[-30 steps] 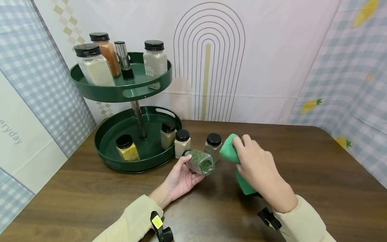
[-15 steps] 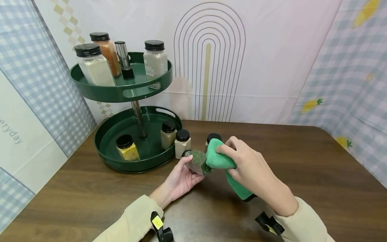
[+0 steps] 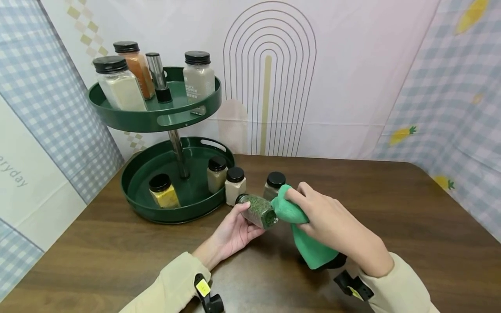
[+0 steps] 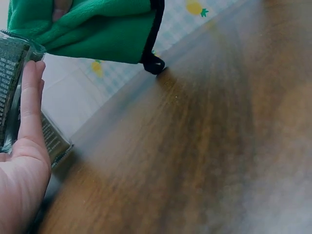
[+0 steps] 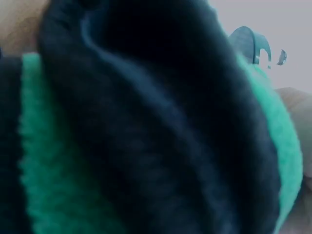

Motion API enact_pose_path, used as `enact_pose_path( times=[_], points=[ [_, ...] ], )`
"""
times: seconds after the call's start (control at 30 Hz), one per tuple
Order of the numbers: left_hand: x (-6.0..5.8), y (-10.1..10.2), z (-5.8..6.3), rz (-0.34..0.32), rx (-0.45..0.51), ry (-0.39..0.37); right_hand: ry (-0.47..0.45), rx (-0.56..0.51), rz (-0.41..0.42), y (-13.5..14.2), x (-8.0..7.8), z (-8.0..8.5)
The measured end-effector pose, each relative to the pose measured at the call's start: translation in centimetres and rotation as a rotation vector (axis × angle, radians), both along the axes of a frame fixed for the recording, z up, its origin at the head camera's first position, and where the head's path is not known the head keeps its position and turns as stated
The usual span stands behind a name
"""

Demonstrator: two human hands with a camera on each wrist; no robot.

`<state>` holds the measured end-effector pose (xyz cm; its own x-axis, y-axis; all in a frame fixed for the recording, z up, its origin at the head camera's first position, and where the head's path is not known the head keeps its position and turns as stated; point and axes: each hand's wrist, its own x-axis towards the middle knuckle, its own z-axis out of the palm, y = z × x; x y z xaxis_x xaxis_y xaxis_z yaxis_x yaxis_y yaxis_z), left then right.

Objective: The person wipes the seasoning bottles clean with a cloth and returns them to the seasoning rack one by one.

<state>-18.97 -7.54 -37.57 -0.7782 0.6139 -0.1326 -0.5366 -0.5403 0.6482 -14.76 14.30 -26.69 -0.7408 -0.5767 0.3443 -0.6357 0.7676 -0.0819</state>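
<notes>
My left hand (image 3: 235, 232) grips a small clear jar of green dried herbs (image 3: 258, 211), tilted with its base toward the right and its black lid at the left. A green cloth with a dark edge (image 3: 309, 241) is bunched in my right hand (image 3: 332, 217), which pinches it right at the jar's base. In the left wrist view the cloth (image 4: 105, 34) overlaps the jar's end (image 4: 12, 73). Folds of the cloth (image 5: 58, 161) fill most of the right wrist view and hide the fingers there.
A two-tier green turntable (image 3: 156, 119) stands at the left with several spice jars and a metal-topped grinder (image 3: 158, 78). Beside it on the wooden table (image 3: 117, 261) is a white-filled jar (image 3: 235, 187). Another black-lidded jar (image 3: 275, 184) stands behind the cloth.
My right hand brought the cloth leftward onto the base of the herb jar, then drew it slightly back, showing more of the jar. The left hand has stayed in place holding the jar.
</notes>
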Motion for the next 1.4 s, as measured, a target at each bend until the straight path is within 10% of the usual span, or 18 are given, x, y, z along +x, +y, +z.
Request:
enact_pose_path(
  times=[0.6, 0.9, 1.1, 1.4],
  points=[
    [-0.2, -0.1, -0.1, 0.037, 0.055, 0.003, -0.027, 0.101, 0.011, 0.0, 0.4, -0.8],
    [-0.3, -0.1, 0.0, 0.028, 0.078, -0.009, 0.051, 0.132, -0.175, 0.4, 0.5, 0.1],
    [-0.2, -0.1, 0.0, 0.016, 0.084, -0.012, 0.167, -0.036, 0.015, -0.7, 0.7, 0.4],
    [-0.2, -0.1, -0.2, 0.021, 0.083, -0.012, 0.092, 0.030, 0.132, -1.7, 0.9, -0.8]
  ],
)
